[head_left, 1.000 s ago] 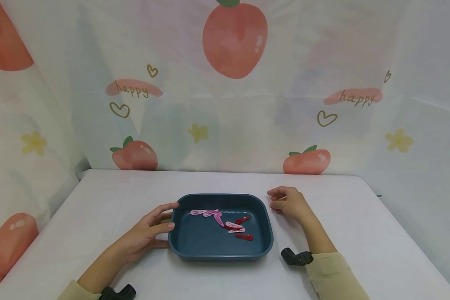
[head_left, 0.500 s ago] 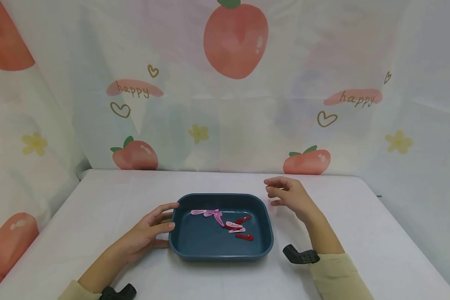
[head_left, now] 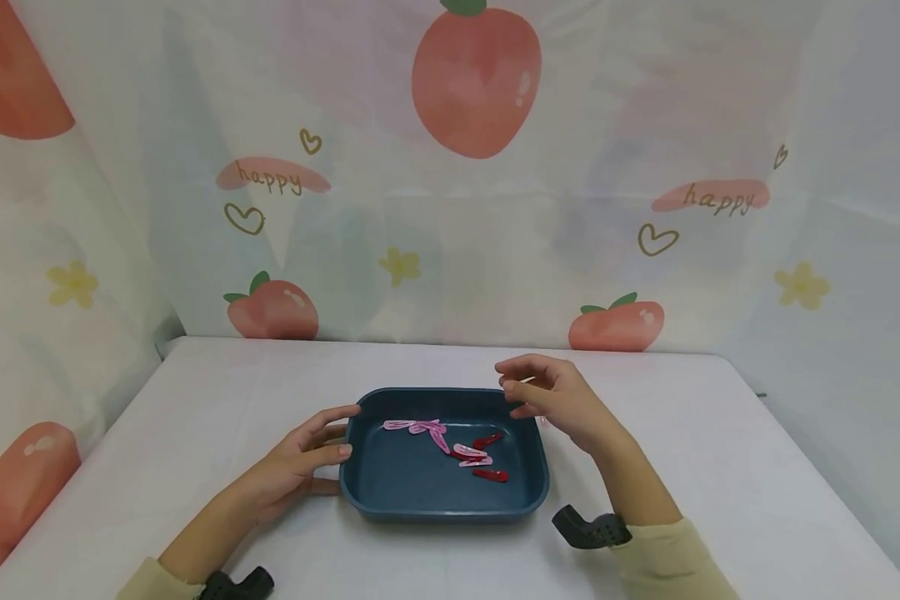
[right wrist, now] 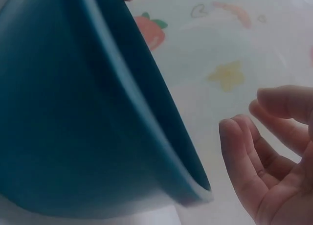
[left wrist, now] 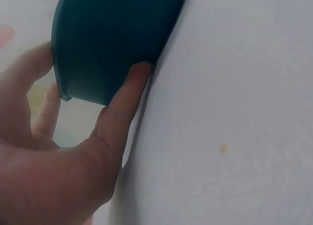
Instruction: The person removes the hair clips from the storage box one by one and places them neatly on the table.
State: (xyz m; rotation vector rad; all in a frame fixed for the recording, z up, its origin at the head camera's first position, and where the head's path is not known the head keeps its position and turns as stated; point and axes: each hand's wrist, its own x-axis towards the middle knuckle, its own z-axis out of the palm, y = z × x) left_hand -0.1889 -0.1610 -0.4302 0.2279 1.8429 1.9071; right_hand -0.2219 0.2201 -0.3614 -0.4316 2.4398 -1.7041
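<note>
A dark teal rectangular tray (head_left: 442,493) stands on the white table. Inside it lie several snap hair clips: pink ones (head_left: 438,437) toward the back left, and red ones (head_left: 491,476) mixed with light pink ones (head_left: 470,452) right of centre. My left hand (head_left: 300,458) rests its fingertips against the tray's left end; in the left wrist view one finger (left wrist: 132,88) touches the outer wall low down. Over the back right corner hovers my right hand (head_left: 558,400), fingers loosely bent and nothing between them. A bit of pink (head_left: 543,421) shows on the table beside the right rim.
The table (head_left: 390,362) has a white cover and meets a fruit-printed cloth backdrop (head_left: 480,250) behind. Another printed cloth (head_left: 37,350) hangs at the left. Each wrist wears a black camera mount, the right one (head_left: 591,528) near the tray's front right.
My right hand has risen from the table right of the tray and moved left over its back right corner. The left hand, tray and clips inside stay put.
</note>
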